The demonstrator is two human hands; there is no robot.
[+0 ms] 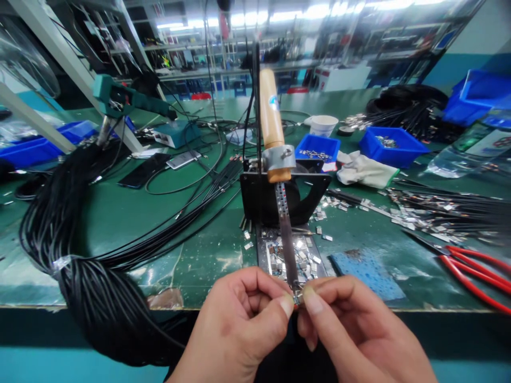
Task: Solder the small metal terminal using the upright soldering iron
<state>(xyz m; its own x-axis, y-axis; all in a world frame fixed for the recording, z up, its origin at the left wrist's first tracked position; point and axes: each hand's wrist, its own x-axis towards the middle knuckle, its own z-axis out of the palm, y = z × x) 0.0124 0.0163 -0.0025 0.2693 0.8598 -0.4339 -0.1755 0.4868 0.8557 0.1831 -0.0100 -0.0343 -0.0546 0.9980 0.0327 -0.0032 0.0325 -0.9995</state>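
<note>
My left hand (243, 319) and my right hand (351, 330) meet at the table's front edge, fingertips pinched together on a small metal piece (297, 299). That piece sits right at the tip of a soldering iron (287, 239), whose wooden handle (270, 111) is clamped in a black stand (271, 199) and slants down toward me. Under the tip lies a metal tray (275, 255) strewn with several small shiny metal clips. What runs from the pinched piece below my hands is hidden.
A thick coil of black cables (80, 255) fills the left of the green table (167, 213). Red-handled pliers (475, 271) lie at right, beside more cables with metal ends (435, 210). Blue bins (389, 146), a white glove (365, 170), a white cup (322, 125) and phones (159, 166) sit behind.
</note>
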